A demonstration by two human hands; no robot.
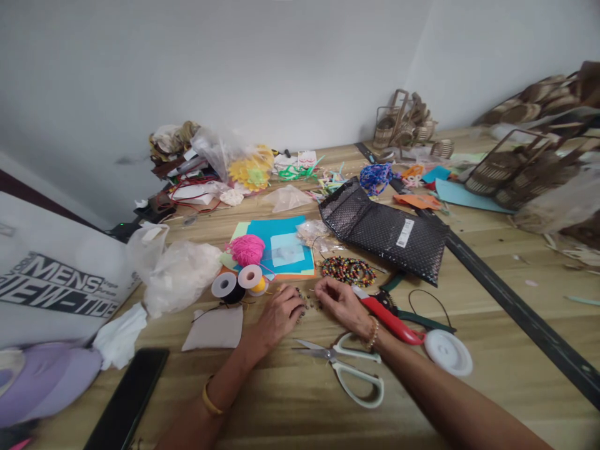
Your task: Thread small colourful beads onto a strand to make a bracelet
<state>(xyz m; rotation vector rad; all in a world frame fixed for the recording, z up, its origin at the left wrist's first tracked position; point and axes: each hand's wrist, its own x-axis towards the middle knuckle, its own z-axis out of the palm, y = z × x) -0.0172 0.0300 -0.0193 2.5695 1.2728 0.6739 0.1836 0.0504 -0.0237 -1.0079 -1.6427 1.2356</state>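
My left hand (282, 310) rests on the wooden table with its fingers curled together beside small dark beads (308, 305). Some beads show along its fingertips; what lies beneath them is hidden. Across from it, my right hand (341, 301) is closed in a pinch, with a thin, pale tip at the fingers that is too small to name. Scissors (330, 355) with pale green handles lie spread below the hands. Just beyond the right hand is a heap of multicoloured bead strands (347, 271). Red-handled pruning shears (391, 320) lie beside the right wrist.
Thread spools (252, 277), pink yarn (247, 250) and blue sheets (281, 228) stand beyond the left hand. A black bubble mailer (387, 231) lies at right, near a long black strip (520, 312). A phone (127, 400) and a white spool (449, 352) flank the forearms.
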